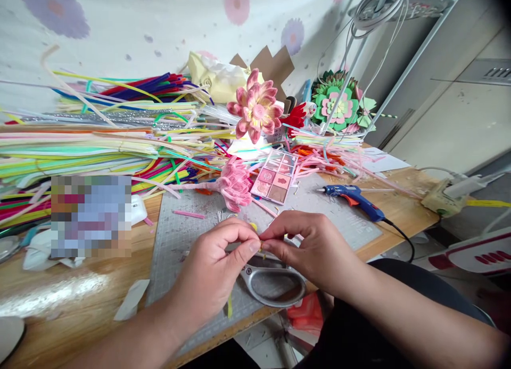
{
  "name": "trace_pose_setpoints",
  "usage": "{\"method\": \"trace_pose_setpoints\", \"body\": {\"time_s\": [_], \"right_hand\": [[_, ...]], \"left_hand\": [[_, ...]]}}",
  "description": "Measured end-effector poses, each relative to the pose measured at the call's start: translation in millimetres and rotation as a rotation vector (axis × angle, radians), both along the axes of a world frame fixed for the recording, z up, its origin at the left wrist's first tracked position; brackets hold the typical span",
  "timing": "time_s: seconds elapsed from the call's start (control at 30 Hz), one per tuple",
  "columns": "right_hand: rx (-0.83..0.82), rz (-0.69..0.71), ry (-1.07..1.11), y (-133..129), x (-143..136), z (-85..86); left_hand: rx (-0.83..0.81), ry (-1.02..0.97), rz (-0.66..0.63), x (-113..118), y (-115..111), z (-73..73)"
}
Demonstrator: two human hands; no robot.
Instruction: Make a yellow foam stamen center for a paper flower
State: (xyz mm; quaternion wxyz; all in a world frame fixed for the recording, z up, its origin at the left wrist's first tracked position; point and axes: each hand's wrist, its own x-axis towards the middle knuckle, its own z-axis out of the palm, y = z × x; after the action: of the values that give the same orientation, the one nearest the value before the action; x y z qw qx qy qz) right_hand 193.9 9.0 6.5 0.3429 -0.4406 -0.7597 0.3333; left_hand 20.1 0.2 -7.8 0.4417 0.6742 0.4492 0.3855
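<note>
My left hand (227, 260) and my right hand (305, 241) meet at the fingertips over the grey cutting mat (171, 273). Both are closed in a pinch on a small yellow piece (262, 246), mostly covered by the fingers. Beneath them lie grey-handled scissors (275, 300), partly hidden by my hands. Just beyond, a pink fuzzy flower (235, 185) rests on its side, its stem pointing left. To its right lies a makeup palette (274, 178) with pink and brown pans. A yellow strip (229, 306) sits near the mat's front edge.
A blue glue gun (353, 198) lies at the right, its cord running to a power strip (443, 198). Bundles of coloured pipe cleaners (80, 145) cover the left and back. A pink-yellow flower (257, 111) stands behind, and green paper flowers (337, 105) are farther right.
</note>
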Motion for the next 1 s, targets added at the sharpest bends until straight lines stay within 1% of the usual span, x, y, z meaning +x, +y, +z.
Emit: {"method": "trace_pose_setpoints", "body": {"time_s": [0.1, 0.17, 0.23, 0.3, 0.43, 0.53, 0.63, 0.73, 0.8, 0.9, 1.0], "right_hand": [[0.077, -0.008, -0.026, -1, -1, 1.3], [0.095, -0.025, -0.016, -2, -1, 2.8], [0.066, -0.049, 0.011, -2, -1, 4.3], [0.018, -0.070, 0.036, -2, -1, 5.5], [-0.045, -0.077, 0.064, -1, -1, 6.6], [-0.089, -0.056, 0.088, -1, 0, 6.5], [-0.201, 0.012, 0.156, 1, 4, 6.4], [-0.347, 0.098, 0.284, 5, 9, 6.3], [-0.409, 0.136, 0.349, 7, 11, 6.2], [-0.463, 0.160, 0.351, 8, 10, 6.1], [-0.501, 0.126, 0.322, 8, 7, 5.2]], "left_hand": [[-0.095, -0.033, -0.006, 0, 0, -2.3], [-0.173, -0.107, -0.025, -1, 0, -3.7], [-0.249, -0.181, -0.069, -1, 0, -4.4], [-0.286, -0.196, -0.105, -1, 0, -4.0], [-0.251, -0.138, -0.064, -1, 0, -2.8], [-0.249, -0.146, -0.042, -2, 0, -3.0], [-0.256, -0.156, -0.036, -1, 0, -3.3], [-0.273, -0.169, -0.026, -1, 0, -2.6], [-0.277, -0.168, -0.028, 0, 1, -1.8], [-0.262, -0.137, -0.037, 0, 1, -0.8], [-0.251, -0.112, -0.041, -1, 2, 0.0]]}}
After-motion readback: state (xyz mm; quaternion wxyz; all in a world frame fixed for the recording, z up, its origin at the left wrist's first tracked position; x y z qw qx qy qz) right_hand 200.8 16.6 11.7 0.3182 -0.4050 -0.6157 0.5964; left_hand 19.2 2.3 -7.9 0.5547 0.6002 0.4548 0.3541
